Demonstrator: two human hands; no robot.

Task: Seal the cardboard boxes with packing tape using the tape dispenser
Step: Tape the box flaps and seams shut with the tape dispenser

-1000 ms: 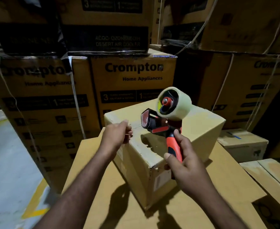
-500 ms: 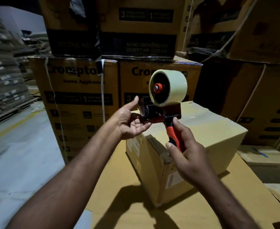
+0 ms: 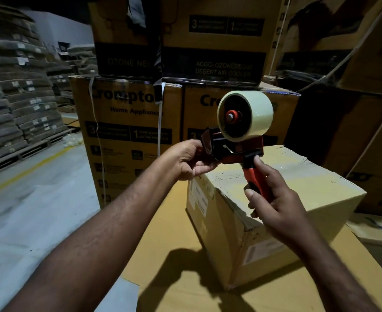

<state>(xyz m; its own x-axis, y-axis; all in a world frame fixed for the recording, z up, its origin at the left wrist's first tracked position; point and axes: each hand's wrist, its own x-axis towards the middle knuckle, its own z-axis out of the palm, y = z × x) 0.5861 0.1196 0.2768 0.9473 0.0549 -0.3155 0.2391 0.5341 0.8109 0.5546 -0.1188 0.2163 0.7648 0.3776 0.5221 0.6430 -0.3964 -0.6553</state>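
Observation:
A red and black tape dispenser (image 3: 237,152) carrying a pale roll of tape (image 3: 245,115) is held up above the near corner of a plain cardboard box (image 3: 298,199). My right hand (image 3: 275,203) grips its red handle. My left hand (image 3: 190,161) curls round the dispenser's front end by the blade guard; its fingertips are hidden under the black frame. The box shows strips of tape along its top edges and white labels on its sides.
The box sits on a larger flat carton (image 3: 174,278). Tall printed appliance cartons (image 3: 127,136) are stacked right behind, more at the right (image 3: 354,143). Smaller boxes (image 3: 376,235) lie low at the right. Concrete floor with a yellow line (image 3: 28,167) and stacked sacks (image 3: 12,97) lie to the left.
My left hand left the box top, rose to the dispenser's front and closed on it. The dispenser lifted up off the box, and the view swung left.

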